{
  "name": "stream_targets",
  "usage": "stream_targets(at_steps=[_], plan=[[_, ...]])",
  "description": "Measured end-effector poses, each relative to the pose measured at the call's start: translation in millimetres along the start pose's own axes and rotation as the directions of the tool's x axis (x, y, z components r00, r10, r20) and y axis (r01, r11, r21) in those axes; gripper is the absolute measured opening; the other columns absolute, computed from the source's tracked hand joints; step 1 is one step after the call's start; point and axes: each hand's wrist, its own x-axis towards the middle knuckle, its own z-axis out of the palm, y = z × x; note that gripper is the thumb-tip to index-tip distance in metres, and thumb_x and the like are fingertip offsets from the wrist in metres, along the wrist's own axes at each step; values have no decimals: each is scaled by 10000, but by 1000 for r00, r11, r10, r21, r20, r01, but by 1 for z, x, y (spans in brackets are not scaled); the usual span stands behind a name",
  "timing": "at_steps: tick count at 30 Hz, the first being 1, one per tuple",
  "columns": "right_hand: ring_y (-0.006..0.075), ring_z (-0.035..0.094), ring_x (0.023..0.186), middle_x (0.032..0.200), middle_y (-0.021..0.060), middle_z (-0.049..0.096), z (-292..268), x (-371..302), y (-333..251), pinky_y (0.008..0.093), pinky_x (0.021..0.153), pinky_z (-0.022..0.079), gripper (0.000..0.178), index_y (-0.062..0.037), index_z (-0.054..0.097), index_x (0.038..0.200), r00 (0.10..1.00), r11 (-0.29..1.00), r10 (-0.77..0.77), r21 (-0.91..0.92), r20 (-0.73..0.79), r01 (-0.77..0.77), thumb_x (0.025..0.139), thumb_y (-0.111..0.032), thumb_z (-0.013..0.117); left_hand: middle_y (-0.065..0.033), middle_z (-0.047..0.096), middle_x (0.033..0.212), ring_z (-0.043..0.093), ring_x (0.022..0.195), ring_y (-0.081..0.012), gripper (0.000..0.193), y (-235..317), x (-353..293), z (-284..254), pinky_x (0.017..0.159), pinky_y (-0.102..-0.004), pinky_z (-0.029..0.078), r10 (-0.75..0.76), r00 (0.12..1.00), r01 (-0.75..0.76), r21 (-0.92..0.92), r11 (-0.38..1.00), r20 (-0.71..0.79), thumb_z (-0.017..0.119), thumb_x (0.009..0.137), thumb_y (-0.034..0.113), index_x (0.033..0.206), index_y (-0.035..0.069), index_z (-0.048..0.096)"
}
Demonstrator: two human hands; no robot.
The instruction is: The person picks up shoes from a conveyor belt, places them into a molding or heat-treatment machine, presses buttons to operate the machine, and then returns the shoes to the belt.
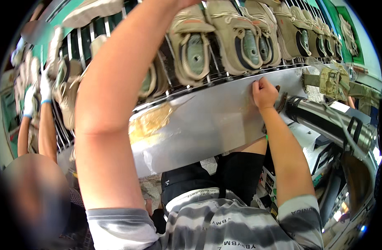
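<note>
My left arm stretches up across the conveyor rack, and only part of my left hand (183, 3) shows at the top edge. Its fingers are cut off, so I cannot tell what it touches. Just below that hand stands a beige lace-up shoe (194, 31) with a greenish insole. My right hand (266, 92) is closed in a fist against the grey metal panel (216, 112), near its far right edge; nothing shows in it. Beyond the fist, a pair of beige shoes (234, 35) sits on the rack, apart from it.
More beige shoes (291, 35) line the metal-rod rack (80, 46). Brown tape (151, 121) covers part of the panel. A shiny metal cylinder (316, 114) with black bands stands right. At left, a co-worker's white-gloved hands (45, 85) are by the shoes. A camouflage-patterned bundle (334, 81) hangs far right.
</note>
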Motion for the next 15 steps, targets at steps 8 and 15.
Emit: stream_targets(at_steps=[8, 15], plan=[[80, 513, 669, 827, 5, 619, -46, -51, -33, 227, 601, 436, 353, -59, 583, 1084, 911, 186, 205, 899, 358, -395, 855, -320, 643, -224, 473, 1329, 516, 1159, -385, 764, -91, -253, 145, 912, -541, 457, 88, 965, -160, -290, 943, -246, 481, 847, 565, 1390, 38, 371], [130, 627, 664, 852, 76, 659, -167, -173, -111, 276, 610, 511, 577, -77, 420, 1343, 894, -668, -434, 624, 115, -405, 908, -435, 545, -259, 482, 1260, 561, 1005, -377, 692, -231, -359, 211, 734, -446, 537, -27, 958, 233, -724, 650, 284, 542, 879, 463, 1386, 27, 364]])
